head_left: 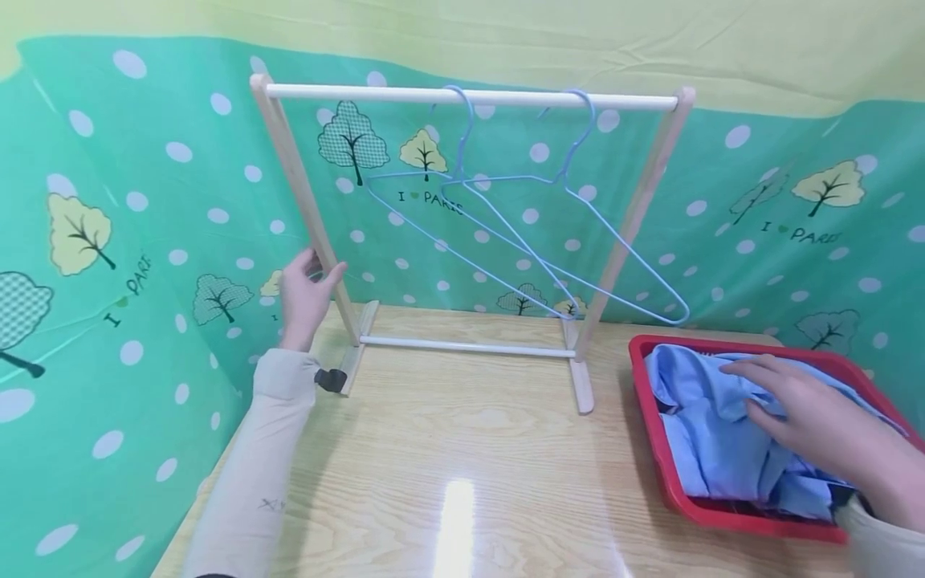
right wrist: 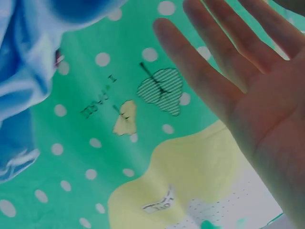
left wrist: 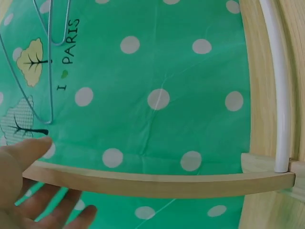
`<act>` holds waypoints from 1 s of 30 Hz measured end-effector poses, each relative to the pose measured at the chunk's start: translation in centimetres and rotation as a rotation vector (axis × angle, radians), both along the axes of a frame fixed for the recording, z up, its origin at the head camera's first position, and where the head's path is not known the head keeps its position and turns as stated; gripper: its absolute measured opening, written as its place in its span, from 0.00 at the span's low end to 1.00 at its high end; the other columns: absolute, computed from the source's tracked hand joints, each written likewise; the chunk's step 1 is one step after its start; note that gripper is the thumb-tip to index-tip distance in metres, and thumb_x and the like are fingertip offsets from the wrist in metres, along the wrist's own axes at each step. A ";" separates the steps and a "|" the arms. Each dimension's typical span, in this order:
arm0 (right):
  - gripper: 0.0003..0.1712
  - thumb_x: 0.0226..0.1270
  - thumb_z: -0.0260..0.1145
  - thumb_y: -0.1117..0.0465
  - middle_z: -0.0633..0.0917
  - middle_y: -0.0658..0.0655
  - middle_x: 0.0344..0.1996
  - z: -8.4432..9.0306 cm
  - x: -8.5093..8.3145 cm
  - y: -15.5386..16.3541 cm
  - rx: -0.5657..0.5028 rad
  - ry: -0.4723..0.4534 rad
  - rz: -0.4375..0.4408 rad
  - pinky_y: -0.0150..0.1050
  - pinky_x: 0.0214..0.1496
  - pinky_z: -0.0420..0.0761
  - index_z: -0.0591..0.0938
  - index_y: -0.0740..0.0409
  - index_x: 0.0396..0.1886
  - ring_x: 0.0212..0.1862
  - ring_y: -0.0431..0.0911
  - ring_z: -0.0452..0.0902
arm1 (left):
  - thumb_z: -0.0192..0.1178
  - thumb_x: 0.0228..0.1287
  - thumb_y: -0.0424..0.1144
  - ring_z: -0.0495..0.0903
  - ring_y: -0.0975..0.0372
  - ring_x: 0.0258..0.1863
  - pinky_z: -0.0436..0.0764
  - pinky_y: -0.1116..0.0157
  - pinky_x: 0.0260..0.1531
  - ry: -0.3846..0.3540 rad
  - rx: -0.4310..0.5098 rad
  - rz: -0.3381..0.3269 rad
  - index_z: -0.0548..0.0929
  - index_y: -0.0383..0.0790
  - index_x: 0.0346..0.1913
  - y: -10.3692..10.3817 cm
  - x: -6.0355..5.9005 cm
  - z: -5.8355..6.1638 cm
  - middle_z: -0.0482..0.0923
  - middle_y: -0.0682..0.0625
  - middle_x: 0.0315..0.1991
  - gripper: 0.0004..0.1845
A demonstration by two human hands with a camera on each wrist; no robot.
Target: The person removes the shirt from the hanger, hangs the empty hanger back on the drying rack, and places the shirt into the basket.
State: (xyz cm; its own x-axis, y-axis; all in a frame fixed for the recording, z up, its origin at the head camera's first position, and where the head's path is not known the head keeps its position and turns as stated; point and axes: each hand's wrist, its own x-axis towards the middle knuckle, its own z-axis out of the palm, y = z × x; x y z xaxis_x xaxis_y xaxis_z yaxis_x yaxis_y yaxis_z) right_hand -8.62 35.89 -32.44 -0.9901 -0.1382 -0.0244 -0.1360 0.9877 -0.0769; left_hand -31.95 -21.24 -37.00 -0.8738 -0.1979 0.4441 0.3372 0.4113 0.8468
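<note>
A wooden clothes rack with a white top rail (head_left: 347, 94) stands on the table. Two blue wire hangers, one on the left (head_left: 462, 152) and one on the right (head_left: 578, 144), hang from that rail. My left hand (head_left: 303, 293) is at the rack's left post (head_left: 307, 201). In the left wrist view, the post (left wrist: 157, 185) runs between the extended thumb and the loosely spread fingers (left wrist: 52, 200). Over folded blue cloth (head_left: 723, 433) in a red basket (head_left: 672, 482) hovers my right hand (head_left: 817, 409). Its fingers are extended and hold nothing, as the right wrist view confirms.
The wood-grain table (head_left: 405, 449) reaches toward me in front of the rack. Behind and to the left hangs a green dotted cloth (head_left: 144, 321) printed with trees. The rack's right foot (head_left: 580, 385) stands just left of the basket.
</note>
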 end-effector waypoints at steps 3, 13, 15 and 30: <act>0.35 0.58 0.74 0.62 0.72 0.76 0.60 0.5 -0.1 -1.1 -0.010 0.028 0.011 0.69 0.47 0.80 0.73 0.68 0.64 0.57 0.74 0.68 | 0.64 0.68 0.43 0.77 0.48 0.60 0.76 0.51 0.64 0.012 -0.040 -0.016 0.75 0.37 0.64 0.3 0.4 0.2 0.78 0.39 0.59 0.25; 0.34 0.65 0.70 0.55 0.76 0.72 0.60 1.2 0.1 -4.7 -0.024 0.057 0.050 0.70 0.53 0.77 0.72 0.63 0.67 0.61 0.70 0.71 | 0.59 0.71 0.37 0.73 0.44 0.61 0.75 0.50 0.63 0.071 -0.115 0.053 0.66 0.32 0.68 0.5 3.2 -0.7 0.71 0.35 0.62 0.27; 0.36 0.66 0.69 0.54 0.75 0.71 0.62 1.2 0.1 -5.5 -0.038 0.047 0.048 0.70 0.55 0.75 0.69 0.63 0.70 0.62 0.69 0.70 | 0.60 0.71 0.36 0.74 0.46 0.61 0.75 0.51 0.63 0.096 -0.143 0.071 0.68 0.31 0.66 0.7 4.2 -0.7 0.72 0.36 0.61 0.25; 0.35 0.68 0.67 0.46 0.74 0.68 0.62 -0.4 0.5 -10.7 -0.126 0.200 0.104 0.68 0.58 0.75 0.72 0.62 0.67 0.64 0.64 0.69 | 0.65 0.67 0.42 0.72 0.46 0.64 0.72 0.47 0.66 0.293 -0.441 -0.067 0.74 0.35 0.64 6.1 12.1 -0.4 0.74 0.39 0.62 0.27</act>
